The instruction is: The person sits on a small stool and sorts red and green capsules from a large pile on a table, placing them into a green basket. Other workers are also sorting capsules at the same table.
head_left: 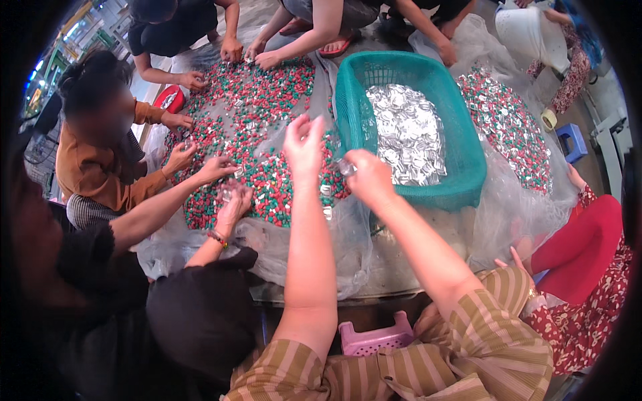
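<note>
My left hand (304,144) is raised over a spread heap of small red, green and silver pieces (267,190). Its fingers are smeared by motion, and I cannot make out anything in them. Beside the left wall of a teal mesh-lined basket (461,170), my right hand (369,175) is closed on a few shiny silver metal pieces (346,167). Inside the basket lies a pile of flat silver metal pieces (408,134). A few similar silver pieces (326,200) lie among the red and green ones below my hands.
Several people reach into the heap from the left and far sides. A second mixed heap (501,127) lies on plastic sheeting (515,214) to the right. A red bowl (172,99), a white bucket (528,33), a blue stool (572,142) and a pink stool (376,337) stand around.
</note>
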### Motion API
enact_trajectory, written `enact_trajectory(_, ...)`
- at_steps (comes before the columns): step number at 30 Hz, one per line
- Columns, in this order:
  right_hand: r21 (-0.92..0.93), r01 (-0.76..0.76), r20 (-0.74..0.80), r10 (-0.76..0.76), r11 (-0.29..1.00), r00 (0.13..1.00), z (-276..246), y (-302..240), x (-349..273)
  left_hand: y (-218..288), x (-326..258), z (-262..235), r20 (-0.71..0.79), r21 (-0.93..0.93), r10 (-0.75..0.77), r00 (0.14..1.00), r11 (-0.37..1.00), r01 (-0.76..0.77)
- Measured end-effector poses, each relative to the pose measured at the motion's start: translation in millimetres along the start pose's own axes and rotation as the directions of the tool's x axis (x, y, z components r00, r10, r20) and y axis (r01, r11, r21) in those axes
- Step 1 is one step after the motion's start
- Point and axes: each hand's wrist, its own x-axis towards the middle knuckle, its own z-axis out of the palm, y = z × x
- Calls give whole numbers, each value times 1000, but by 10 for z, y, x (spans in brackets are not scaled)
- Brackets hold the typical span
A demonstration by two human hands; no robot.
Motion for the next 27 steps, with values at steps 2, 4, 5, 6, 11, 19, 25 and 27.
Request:
enact_trajectory(2,4,-65,-151,65,998,986,-270,275,-3,-506,-59,-440,-73,247,-27,997,968,45)
enact_trajectory(4,-131,-196,-207,167,972,964,-506,606,8,-789,-341,-721,-103,499,-139,985,849,172)
enact_trajectory(5,-257,-287,-203,239,923,950,-631,689,-23,-840,-501,-807,-114,568,-205,972,789,233)
enact_trajectory(6,-309,-307,-220,246,900,944,-691,826,-115,-879,-629,-833,-106,751,-198,974,627,209)
enact_trajectory(11,-357,-428,-171,393,830,904,-807,1106,-315,-1064,-1060,-743,-71,951,-184,980,283,123)
enact_trajectory(19,-470,-492,-159,478,733,864,-830,1092,-364,-772,-761,-470,-115,962,-224,968,218,165)
enact_trajectory(25,-463,-507,-149,500,727,853,-837,1027,-376,-1169,-522,-404,102,994,-293,951,55,-90)
enact_trajectory(27,-458,-510,-163,495,728,853,-817,1019,-378,-1277,-531,-442,97,995,-295,951,27,-93)
